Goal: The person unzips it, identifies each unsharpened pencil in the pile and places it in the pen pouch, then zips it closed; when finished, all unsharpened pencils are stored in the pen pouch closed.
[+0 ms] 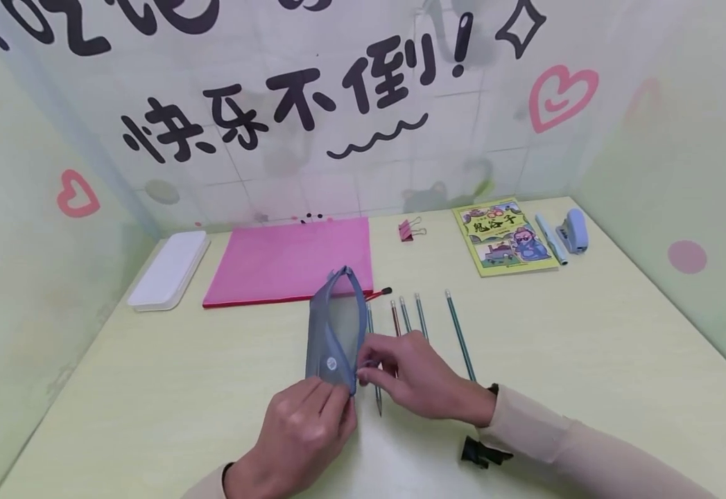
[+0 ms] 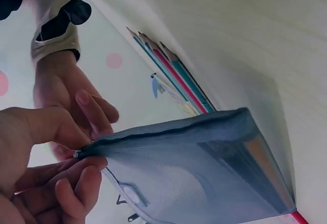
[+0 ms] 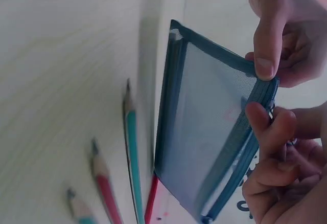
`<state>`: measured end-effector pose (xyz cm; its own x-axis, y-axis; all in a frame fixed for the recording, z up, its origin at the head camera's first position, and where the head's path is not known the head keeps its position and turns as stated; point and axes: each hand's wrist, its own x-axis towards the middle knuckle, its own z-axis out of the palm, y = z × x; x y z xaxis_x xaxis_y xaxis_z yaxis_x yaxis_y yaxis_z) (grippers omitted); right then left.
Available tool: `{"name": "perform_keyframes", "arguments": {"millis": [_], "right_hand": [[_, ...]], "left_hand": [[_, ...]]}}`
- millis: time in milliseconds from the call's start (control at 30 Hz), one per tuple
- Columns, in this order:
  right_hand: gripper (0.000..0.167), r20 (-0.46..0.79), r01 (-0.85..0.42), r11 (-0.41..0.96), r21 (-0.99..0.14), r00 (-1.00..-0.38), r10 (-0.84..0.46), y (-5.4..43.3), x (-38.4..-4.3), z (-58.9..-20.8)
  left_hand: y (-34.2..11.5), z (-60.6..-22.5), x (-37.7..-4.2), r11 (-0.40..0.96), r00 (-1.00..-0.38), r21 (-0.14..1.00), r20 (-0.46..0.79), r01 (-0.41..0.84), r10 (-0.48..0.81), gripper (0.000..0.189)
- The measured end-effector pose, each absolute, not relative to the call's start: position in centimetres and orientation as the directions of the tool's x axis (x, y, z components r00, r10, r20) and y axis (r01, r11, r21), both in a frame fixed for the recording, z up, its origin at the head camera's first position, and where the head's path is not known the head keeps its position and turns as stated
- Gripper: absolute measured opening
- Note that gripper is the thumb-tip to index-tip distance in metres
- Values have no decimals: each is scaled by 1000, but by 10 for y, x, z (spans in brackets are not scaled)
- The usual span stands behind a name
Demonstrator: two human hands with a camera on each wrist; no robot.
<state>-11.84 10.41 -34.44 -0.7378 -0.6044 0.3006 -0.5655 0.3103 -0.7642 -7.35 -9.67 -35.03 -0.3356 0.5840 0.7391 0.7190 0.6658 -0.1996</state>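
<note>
A blue mesh zip pouch (image 1: 322, 333) stands on the table with its zipped mouth parted along the top. My left hand (image 1: 303, 433) pinches its near top corner, thumb flat on the mesh in the right wrist view. At the same end, my right hand (image 1: 419, 378) has thumb and forefinger pinched at the zipper pull, mostly hidden by the fingers. Just right of the pouch lies a green pencil (image 3: 134, 162), partly under the right hand in the head view. Beside it are a red pencil (image 3: 104, 188) and several more green pencils (image 1: 459, 333).
A pink zip folder (image 1: 294, 260) lies behind the pouch, with a white case (image 1: 169, 270) to its left. Farther back are a pink binder clip (image 1: 408, 231), a yellow booklet (image 1: 506, 239), a light blue pen (image 1: 551, 239) and a blue stapler (image 1: 575, 231). Walls border the table.
</note>
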Motion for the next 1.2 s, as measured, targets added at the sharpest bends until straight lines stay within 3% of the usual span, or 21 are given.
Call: {"name": "perform_keyframes", "arguments": {"millis": [400, 567, 667, 767, 867, 967, 1133, 1200], "right_hand": [[3, 309, -481, 526, -702, -870, -384, 103, -187, -354], [5, 288, -380, 549, -744, -924, -250, 108, -212, -356], [5, 235, -296, 521, -800, -955, -182, 110, -222, -355], [4, 179, -228, 475, -850, -973, -146, 111, -228, -354], [4, 148, -189, 416, -890, -981, -128, 110, -232, -353], [4, 130, -171, 349, -921, -982, -138, 109, -233, -354], [4, 142, -183, 303, -935, -978, -155, 108, -229, -354], [4, 158, -197, 286, -938, -975, -155, 107, -227, -353]], "left_hand": [[-100, -339, -60, 704, -428, -168, 689, 690, 585, 30], [-106, -330, -56, 732, -453, -185, 680, 656, 577, 5], [-109, -329, -55, 745, -476, -187, 664, 640, 576, 18], [-111, -332, -57, 737, -458, -182, 680, 651, 572, 3], [-111, -334, -60, 724, -439, -175, 693, 667, 572, 19], [-112, -334, -61, 722, -427, -188, 698, 666, 575, 21], [-125, -334, -56, 776, -504, -157, 679, 611, 534, 27], [-135, -334, -54, 805, -555, -109, 671, 583, 492, 21]]}}
